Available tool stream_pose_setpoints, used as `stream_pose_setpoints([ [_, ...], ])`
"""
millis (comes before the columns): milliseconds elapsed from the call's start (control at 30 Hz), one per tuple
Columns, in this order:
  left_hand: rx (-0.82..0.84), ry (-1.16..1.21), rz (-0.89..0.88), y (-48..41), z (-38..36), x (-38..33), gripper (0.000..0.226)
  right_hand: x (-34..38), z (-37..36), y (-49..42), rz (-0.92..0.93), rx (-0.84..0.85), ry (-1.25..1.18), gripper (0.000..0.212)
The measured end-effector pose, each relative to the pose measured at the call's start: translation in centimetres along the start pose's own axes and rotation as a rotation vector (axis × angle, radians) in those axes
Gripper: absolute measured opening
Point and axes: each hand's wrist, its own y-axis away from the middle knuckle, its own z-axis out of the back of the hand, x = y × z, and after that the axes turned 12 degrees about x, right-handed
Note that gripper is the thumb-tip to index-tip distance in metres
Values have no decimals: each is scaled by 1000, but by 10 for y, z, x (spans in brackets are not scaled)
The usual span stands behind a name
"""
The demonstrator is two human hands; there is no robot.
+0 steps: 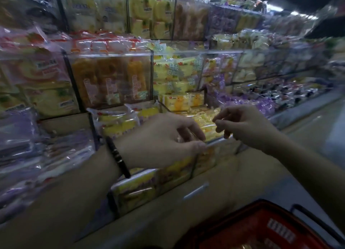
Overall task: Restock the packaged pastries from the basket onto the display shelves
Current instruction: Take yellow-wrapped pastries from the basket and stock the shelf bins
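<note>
Grip: left hand (162, 142) pinched at shelf's (186, 185) front edge, on what cannot be told; right hand (246, 127) beside it, curled, hold unclear. Yellow packs (134, 189) beneath. Basket (248, 207) below shelf.

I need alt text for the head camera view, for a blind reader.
A person's left hand, with a black wristband, and right hand reach over yellow plastic-wrapped pastries on a display shelf; blur hides whether the fingers hold anything. A red plastic basket sits at the lower right.
</note>
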Motion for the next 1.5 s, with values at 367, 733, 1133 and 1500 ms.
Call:
stream_pose_setpoints([
  [367, 498, 2, -33, -97, -196, 7, 30, -147, -40, 139, -397, 130, -101, 12],
  [733, 844, -152, 62, -182, -349, 81, 39, -301, -102, 183, -847, 400, 9, 15],
  [1133, 858, -273, 53, -201, -414, 112, 32, -352, -274, 208, -865, 915, 216, 92],
  [1500, 962, -355, 99, -199, -409, 120, 40, -390, -337, 226, -728, 934, 543, 116],
])
